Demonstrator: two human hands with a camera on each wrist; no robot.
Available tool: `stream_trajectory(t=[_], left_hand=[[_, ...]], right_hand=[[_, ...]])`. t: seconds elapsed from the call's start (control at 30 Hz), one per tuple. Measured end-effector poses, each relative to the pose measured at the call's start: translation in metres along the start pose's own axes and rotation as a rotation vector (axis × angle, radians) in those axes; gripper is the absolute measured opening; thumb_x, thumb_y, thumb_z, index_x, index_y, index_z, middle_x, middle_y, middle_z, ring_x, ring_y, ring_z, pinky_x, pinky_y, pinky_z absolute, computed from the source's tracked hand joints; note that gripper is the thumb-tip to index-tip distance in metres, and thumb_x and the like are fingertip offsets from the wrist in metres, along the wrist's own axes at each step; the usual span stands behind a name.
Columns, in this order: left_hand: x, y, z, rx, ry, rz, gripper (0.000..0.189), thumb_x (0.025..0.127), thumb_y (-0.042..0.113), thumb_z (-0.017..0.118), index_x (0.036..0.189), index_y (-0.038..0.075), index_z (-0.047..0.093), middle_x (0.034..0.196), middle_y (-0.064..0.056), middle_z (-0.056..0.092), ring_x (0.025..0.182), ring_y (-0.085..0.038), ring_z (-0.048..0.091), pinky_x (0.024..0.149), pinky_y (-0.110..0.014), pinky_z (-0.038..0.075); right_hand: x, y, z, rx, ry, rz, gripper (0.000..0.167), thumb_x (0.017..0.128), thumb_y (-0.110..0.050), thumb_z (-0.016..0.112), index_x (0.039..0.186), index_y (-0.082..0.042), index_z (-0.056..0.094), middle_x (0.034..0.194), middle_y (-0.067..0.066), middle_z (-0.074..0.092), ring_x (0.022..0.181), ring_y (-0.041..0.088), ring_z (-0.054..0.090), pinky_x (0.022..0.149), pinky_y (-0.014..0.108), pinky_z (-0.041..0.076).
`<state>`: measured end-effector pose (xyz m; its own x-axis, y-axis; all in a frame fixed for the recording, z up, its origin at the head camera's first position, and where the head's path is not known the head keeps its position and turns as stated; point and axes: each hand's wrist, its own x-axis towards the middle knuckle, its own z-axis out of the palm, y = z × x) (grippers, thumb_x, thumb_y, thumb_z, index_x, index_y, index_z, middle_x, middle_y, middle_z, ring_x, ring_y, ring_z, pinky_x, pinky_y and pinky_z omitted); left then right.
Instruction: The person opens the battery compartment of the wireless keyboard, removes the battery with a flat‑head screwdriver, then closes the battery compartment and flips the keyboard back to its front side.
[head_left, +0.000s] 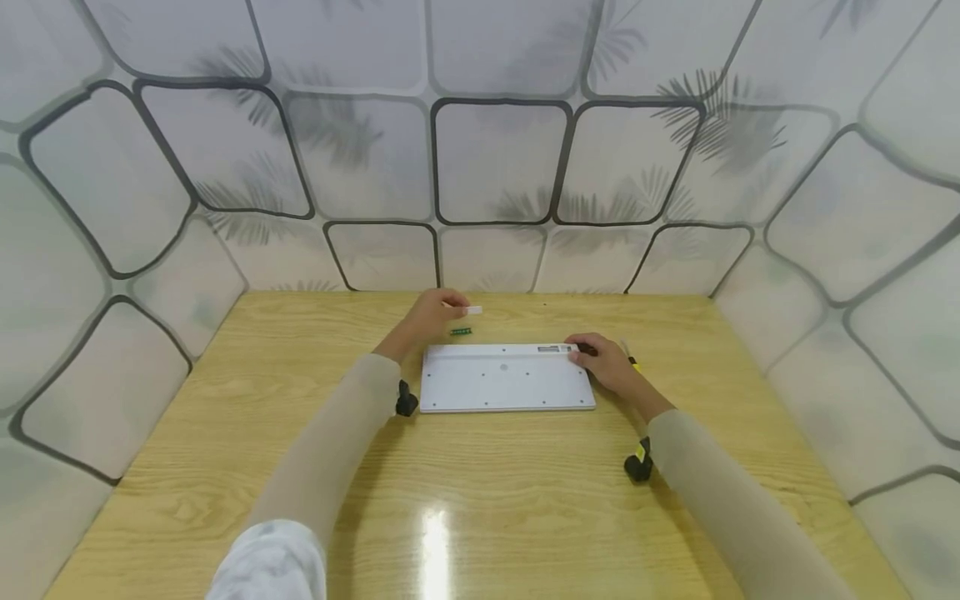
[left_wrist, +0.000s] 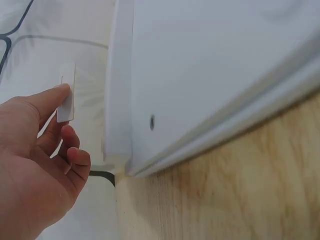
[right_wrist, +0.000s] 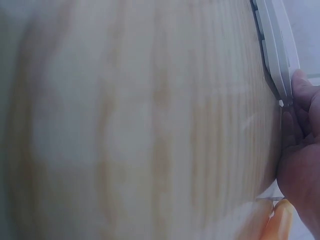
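A white keyboard (head_left: 510, 385) lies face down on the wooden table, its screw-dotted underside up. My right hand (head_left: 606, 362) grips its far right corner, with the thumb on top. In the right wrist view the keyboard edge (right_wrist: 281, 55) sits between thumb and fingers, and a row of keys faces the table. Beyond the keyboard's far left corner, my left hand (head_left: 435, 313) pinches a small flat white cover (left_wrist: 67, 95) between thumb and forefinger. The cover is held apart from the keyboard. A small green battery-like piece (head_left: 461, 331) lies just behind the keyboard, below the left hand.
A tool with a yellow and black handle (head_left: 634, 364), probably a screwdriver, lies just right of my right hand. Each wrist carries a black camera (head_left: 406, 400). Patterned white walls (head_left: 495, 167) stand around the table (head_left: 480, 475) at the back and sides.
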<state>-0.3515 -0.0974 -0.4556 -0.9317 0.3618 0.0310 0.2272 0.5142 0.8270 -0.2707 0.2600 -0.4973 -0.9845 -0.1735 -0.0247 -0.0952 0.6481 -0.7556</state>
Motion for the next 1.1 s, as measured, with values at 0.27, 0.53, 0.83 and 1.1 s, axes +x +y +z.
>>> stream_trajectory(t=[0.27,0.53,0.83,1.1], left_hand=[[-0.001,0.019,0.009,-0.029,-0.073,0.037,0.024,0.1,0.02,0.064,0.12,0.011,0.072,0.118,-0.008,0.067,0.105,-0.023,0.058,0.084,-0.036,0.051],[-0.001,0.038,0.027,0.02,-0.117,0.097,0.024,0.1,0.016,0.064,0.119,0.006,0.073,0.118,-0.011,0.071,0.101,-0.022,0.062,0.081,-0.032,0.052],[0.002,0.046,0.054,-0.02,-0.156,0.087,0.021,0.099,0.016,0.065,0.116,0.007,0.074,0.118,-0.009,0.071,0.104,-0.021,0.064,0.085,-0.032,0.054],[0.006,0.058,0.077,-0.009,-0.189,0.077,0.021,0.1,0.018,0.065,0.117,0.01,0.074,0.118,-0.006,0.072,0.106,-0.02,0.065,0.09,-0.036,0.054]], right_hand=[[0.0,0.002,0.0,-0.024,0.0,0.001,0.036,0.103,-0.021,0.059,0.137,-0.008,0.058,0.144,0.018,0.054,0.131,0.035,0.05,0.111,0.053,0.039],[0.0,0.002,-0.001,-0.003,0.005,-0.015,0.036,0.103,-0.02,0.059,0.137,-0.007,0.058,0.143,0.018,0.054,0.13,0.035,0.05,0.111,0.054,0.039],[-0.001,0.0,0.001,-0.001,0.007,-0.021,0.036,0.103,-0.019,0.059,0.137,-0.005,0.058,0.141,0.02,0.054,0.128,0.036,0.051,0.109,0.054,0.04],[0.001,-0.001,0.0,-0.02,0.003,-0.009,0.036,0.104,-0.02,0.058,0.137,-0.006,0.058,0.143,0.019,0.053,0.13,0.036,0.05,0.111,0.054,0.039]])
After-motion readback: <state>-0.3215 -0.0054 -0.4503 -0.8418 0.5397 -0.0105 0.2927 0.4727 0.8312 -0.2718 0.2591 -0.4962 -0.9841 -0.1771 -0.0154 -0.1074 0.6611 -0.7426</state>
